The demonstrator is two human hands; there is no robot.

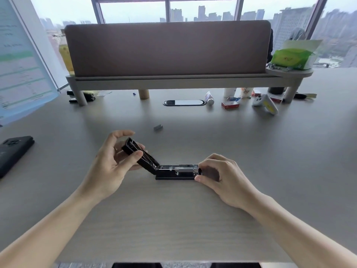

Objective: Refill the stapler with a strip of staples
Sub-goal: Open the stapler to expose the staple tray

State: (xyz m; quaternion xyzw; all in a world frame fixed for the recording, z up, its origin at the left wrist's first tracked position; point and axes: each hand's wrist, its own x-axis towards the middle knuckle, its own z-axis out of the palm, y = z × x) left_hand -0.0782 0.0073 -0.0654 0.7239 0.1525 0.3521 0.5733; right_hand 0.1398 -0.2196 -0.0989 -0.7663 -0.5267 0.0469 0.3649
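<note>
While my left hand (114,161) holds up the flipped-open black lid, my right hand (218,176) pinches the front end of the one black stapler (176,172), near the table's (173,219) near edge. One small grey staple strip (158,127) lies farther back. I can read no words.

No readable text: print on green packet (289,59) and left poster (21,60) too blurred.
</note>
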